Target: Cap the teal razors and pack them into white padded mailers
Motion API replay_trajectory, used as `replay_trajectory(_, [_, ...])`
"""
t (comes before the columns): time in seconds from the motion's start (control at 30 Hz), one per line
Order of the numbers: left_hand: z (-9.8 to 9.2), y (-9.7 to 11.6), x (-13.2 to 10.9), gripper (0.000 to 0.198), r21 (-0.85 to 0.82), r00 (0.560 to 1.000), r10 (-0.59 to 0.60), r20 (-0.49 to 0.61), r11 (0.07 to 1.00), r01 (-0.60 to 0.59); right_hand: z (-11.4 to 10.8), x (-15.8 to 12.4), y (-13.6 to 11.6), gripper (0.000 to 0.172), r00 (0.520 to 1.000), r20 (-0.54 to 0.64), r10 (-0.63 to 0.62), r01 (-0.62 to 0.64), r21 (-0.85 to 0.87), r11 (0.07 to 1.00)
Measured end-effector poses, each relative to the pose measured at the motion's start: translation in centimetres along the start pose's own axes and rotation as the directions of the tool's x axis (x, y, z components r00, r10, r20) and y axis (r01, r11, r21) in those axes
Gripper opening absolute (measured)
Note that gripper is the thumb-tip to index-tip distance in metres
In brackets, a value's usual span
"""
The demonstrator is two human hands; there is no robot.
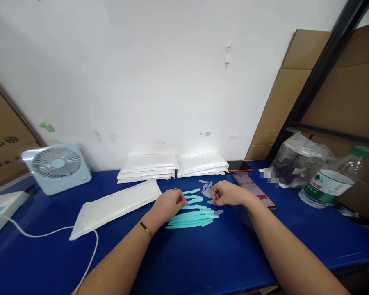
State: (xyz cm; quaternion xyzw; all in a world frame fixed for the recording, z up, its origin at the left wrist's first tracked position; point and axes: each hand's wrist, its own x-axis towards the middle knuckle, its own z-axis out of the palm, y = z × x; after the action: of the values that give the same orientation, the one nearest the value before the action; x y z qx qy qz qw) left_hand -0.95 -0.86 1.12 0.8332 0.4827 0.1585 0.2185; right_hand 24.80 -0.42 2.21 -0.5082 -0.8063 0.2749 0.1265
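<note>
Turquoise eyebrow razors (190,218) lie in a loose row on the blue table, handles to the left. My left hand (169,203) is closed, thumb and fingertips pinched at the handle of a turquoise razor near the upper part of the row; the fingers partly hide it. Beyond the blade ends is a small pile of clear plastic blade caps (207,189). My right hand (226,193) is closed at the right of this pile, its fingertips pinched at a clear cap (210,201). Another clear cap (219,212) lies by the lower razors.
Two stacks of white padded mailers (147,166) (203,164) stand against the wall. One white mailer (117,207) lies at left, near a fan (58,164) and a white cable (43,234). Two phones (255,190) (240,165), a plastic bag (298,159) and a bottle (329,184) are at right.
</note>
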Motion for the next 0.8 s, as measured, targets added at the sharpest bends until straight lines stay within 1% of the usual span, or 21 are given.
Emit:
replay_trajectory(0.1, [-0.3,0.0,0.0,0.017,0.007,0.999,0.007,-0.042,1.0,-0.006,0.0,0.0,-0.2,0.006,1.0,-0.019,-0.006,0.008,0.076,0.997])
replay_trajectory(0.23, [-0.4,0.0,0.1,0.016,-0.026,0.998,0.009,-0.063,1.0,-0.011,0.1,0.1,-0.8,0.013,0.997,-0.027,-0.065,0.07,0.227,0.971])
replay_trajectory(0.33, [-0.5,-0.1,0.2,0.017,-0.111,0.999,0.0,-0.051,0.994,-0.006,0.3,0.4,-0.7,0.013,0.995,-0.06,-0.077,0.092,0.319,0.943])
replay_trajectory(0.43, [-0.5,-0.3,0.3,0.018,-0.27,1.0,-0.019,-0.019,0.963,0.013,0.5,0.9,-0.4,0.013,0.982,-0.179,-0.061,0.126,0.382,0.915])
replay_trajectory(0.53, [-0.7,-0.4,0.5,0.019,-0.409,0.999,-0.04,0.014,0.911,0.042,0.5,1.2,-0.1,0.016,0.954,-0.301,-0.009,0.142,0.423,0.895])
replay_trajectory(0.6, [-0.7,-0.5,0.6,0.02,-0.453,0.999,-0.045,0.023,0.89,0.05,0.5,1.3,-0.1,0.017,0.936,-0.352,0.001,0.164,0.438,0.884])
replay_trajectory(0.67, [-0.8,-0.7,0.6,0.02,-0.473,0.999,-0.05,0.021,0.879,0.054,0.4,1.2,-0.3,0.017,0.928,-0.372,-0.021,0.196,0.439,0.877])
replay_trajectory(0.8, [-0.6,-1.1,0.9,0.02,-0.488,0.998,-0.061,0.016,0.871,0.061,0.5,1.2,-0.8,0.018,0.927,-0.369,-0.069,0.238,0.437,0.867])
